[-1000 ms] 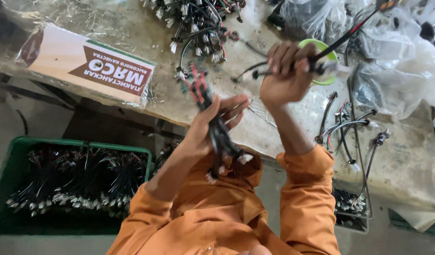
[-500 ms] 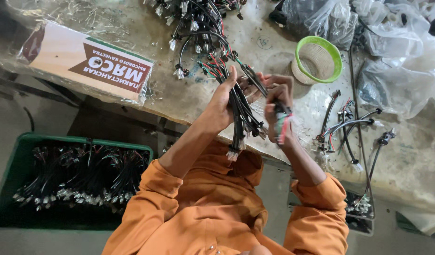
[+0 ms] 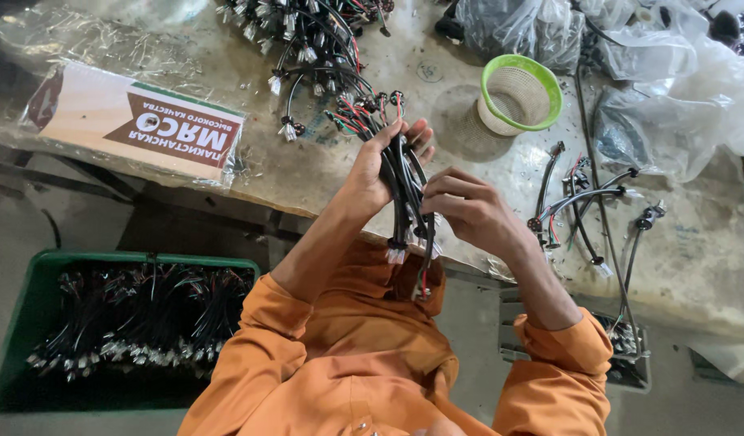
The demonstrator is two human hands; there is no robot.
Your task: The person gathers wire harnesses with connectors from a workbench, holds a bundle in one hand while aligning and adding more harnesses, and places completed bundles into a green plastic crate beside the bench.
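Black cable leads (image 3: 404, 194) stand gathered in the left hand (image 3: 372, 173), its grip closed round the bundle so the plugs hang level over the table's near edge, while the right hand (image 3: 469, 211) pinches one lead at the bundle's side, seemingly to line it up. More loose leads (image 3: 582, 206) lie toward the right edge, a heap of leads (image 3: 315, 40) at the far edge, a green-rimmed basket (image 3: 521, 93) between them; a green crate (image 3: 33, 323) of leads sits on the floor.

Black cable bundle (image 3: 406, 190) (red and green wire ends), lime-rimmed beige basket (image 3: 519, 93), green crate (image 3: 33, 311), orange sleeves (image 3: 263, 339).
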